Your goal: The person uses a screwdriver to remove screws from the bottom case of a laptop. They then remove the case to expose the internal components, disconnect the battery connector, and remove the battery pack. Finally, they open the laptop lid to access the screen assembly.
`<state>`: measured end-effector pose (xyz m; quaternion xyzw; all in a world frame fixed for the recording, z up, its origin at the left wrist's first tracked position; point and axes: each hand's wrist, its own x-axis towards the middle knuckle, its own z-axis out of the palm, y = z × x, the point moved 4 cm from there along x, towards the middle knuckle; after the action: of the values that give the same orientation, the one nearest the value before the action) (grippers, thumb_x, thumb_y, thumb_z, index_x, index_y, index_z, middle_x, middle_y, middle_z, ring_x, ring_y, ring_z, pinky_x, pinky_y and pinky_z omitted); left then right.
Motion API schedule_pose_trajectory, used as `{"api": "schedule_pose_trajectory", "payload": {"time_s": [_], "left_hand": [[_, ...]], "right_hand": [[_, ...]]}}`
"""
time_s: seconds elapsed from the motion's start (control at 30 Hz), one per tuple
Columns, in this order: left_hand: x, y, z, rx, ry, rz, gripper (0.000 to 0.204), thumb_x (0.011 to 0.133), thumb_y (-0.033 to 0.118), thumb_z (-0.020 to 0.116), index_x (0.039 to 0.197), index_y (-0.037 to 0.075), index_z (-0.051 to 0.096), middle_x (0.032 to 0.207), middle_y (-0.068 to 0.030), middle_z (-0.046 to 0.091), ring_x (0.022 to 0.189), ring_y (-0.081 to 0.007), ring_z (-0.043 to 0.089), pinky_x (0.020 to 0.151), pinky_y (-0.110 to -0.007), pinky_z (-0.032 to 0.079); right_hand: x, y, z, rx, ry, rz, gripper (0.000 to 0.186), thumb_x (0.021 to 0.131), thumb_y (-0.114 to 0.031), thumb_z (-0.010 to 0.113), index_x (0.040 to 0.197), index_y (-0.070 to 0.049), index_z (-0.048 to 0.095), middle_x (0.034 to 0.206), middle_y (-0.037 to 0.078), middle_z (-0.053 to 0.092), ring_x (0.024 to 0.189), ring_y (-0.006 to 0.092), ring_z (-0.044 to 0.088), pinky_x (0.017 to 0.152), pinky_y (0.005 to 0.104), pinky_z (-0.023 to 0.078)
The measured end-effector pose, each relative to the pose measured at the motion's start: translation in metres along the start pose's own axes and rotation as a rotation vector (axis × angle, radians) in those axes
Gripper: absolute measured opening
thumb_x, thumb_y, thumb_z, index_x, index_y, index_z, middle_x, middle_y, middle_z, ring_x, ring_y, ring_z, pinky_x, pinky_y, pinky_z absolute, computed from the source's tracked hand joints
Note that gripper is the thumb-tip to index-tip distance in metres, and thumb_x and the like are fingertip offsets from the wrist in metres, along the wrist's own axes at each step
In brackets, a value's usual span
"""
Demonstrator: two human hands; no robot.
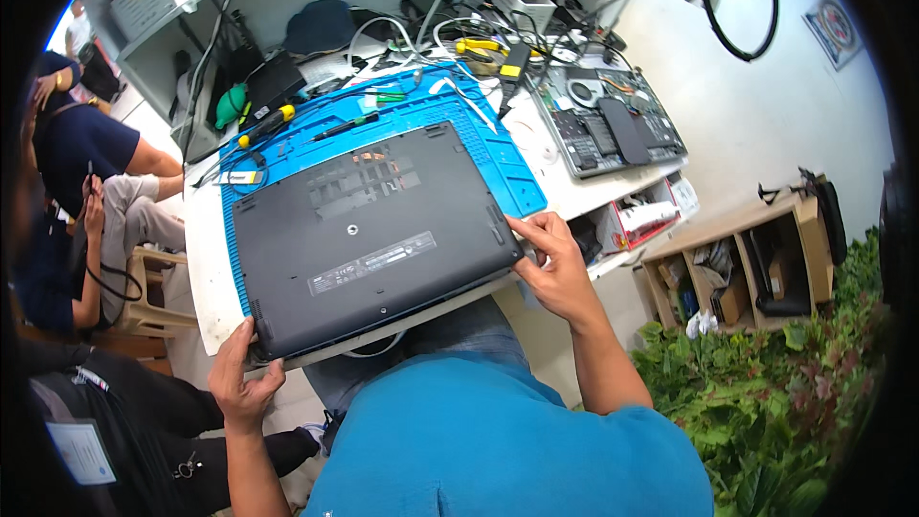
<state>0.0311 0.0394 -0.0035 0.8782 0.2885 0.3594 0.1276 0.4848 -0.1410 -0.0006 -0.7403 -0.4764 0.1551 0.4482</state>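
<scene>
1. Nearest, the left hand (244, 378) is at the worktop (212, 278)'s near-left corner, thumb and fingers spread around a corner of the black laptop (287, 249), gripping it.
2. Over on the right, the right hand (555, 263) has the other near corner, thumb and fingertips closed in a pinch.
3. Between them, here's the laptop: bottom up, above the worktop's near edge and covering much of the blue mat (517, 182). Lifted or resting on it? Can't tell.
4. The score so far: turned over, yes; the bottom cover (421, 201) looks fitted all over, label (373, 263) in place, no insides laid bare. Whether the screws are in or out, too small to call. By the look of it, any work inside has not begun.
5. Beyond its far edge, a dark pen-like tool (347, 126) lies on the mat, and a yellow-and-black screwdriver (268, 126) sits toward the worktop's left edge. Neither is in hand.
6. Toward the worktop's right edge, a second laptop (574, 148) has its insides exposed, a dark slab (625, 132) across it: further into disassembly, I'd judge.
7. Farthest back, yellow-handled pliers (479, 45) lie among tangled cables along the far edge.
</scene>
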Motion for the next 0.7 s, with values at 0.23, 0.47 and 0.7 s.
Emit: {"api": "schedule_pose_trajectory", "payload": {"time_s": [0.23, 0.47, 0.7], "left_hand": [[0.002, 0.004, 0.004, -0.116, 0.005, -0.198, 0.072, 0.072, 0.002, 0.086, 0.142, -0.006, 0.071, 0.133, -0.0206, 0.079, 0.111, -0.0289, 0.080, 0.101, -0.038, 0.064], [0.008, 0.005, 0.002, -0.095, -0.014, -0.176, 0.074, 0.069, 0.002, 0.086, 0.142, -0.005, 0.072, 0.130, -0.0215, 0.079, 0.105, -0.0277, 0.081, 0.097, -0.038, 0.065], [0.009, 0.005, 0.001, -0.074, -0.030, -0.166, 0.075, 0.067, 0.005, 0.090, 0.140, -0.004, 0.073, 0.127, -0.0219, 0.079, 0.101, -0.0281, 0.081, 0.092, -0.038, 0.068]], "right_hand": [[0.027, 0.012, -0.006, 0.480, -0.356, 0.178, 0.066, 0.085, 0.013, 0.062, 0.151, 0.010, 0.061, 0.123, 0.006, 0.054, 0.103, 0.0120, 0.053, 0.091, 0.0229, 0.050], [0.067, 0.023, -0.006, 0.698, -0.311, 0.536, 0.034, 0.108, -0.022, 0.073, 0.123, 0.009, 0.068, 0.083, 0.010, 0.073, 0.061, 0.0157, 0.071, 0.053, 0.0270, 0.059], [0.103, 0.019, 0.003, 0.453, -0.434, 0.537, 0.035, 0.113, -0.033, 0.071, 0.111, 0.002, 0.068, 0.072, 0.009, 0.070, 0.051, 0.0165, 0.068, 0.048, 0.0275, 0.056]]}}
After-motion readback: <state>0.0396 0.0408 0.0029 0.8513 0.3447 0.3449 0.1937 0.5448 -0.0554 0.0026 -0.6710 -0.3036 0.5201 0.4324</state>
